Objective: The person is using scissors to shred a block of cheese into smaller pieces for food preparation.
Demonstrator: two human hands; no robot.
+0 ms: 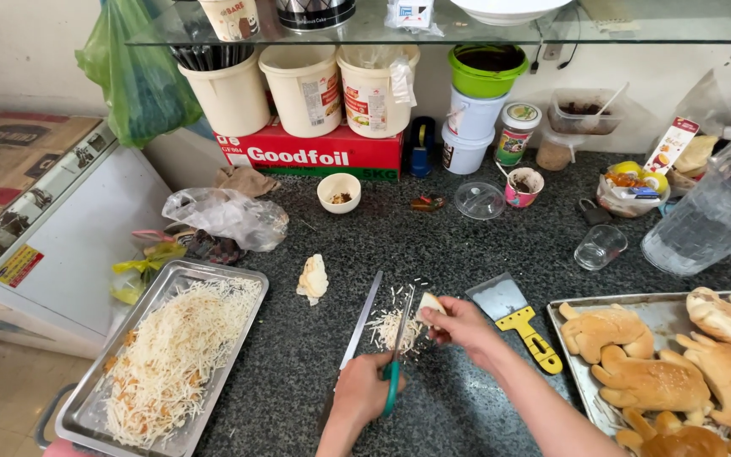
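Head view: the left hand is closed around the green grips of a pair of scissors, blades up. The right hand pinches a pale cheese piece at the blade tips, above a small heap of shreds on the bench. Snipping goes best, I judge, in thin strips, fingertips kept behind the blades. Counted: one long knife, one yellow-handled scraper, two trays, one loose cheese lump.

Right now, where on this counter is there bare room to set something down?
Bare granite lies between the cheese tray and the long knife, and mid-counter behind the scraper. Crowded: the back wall's tubs and the bread tray at right.
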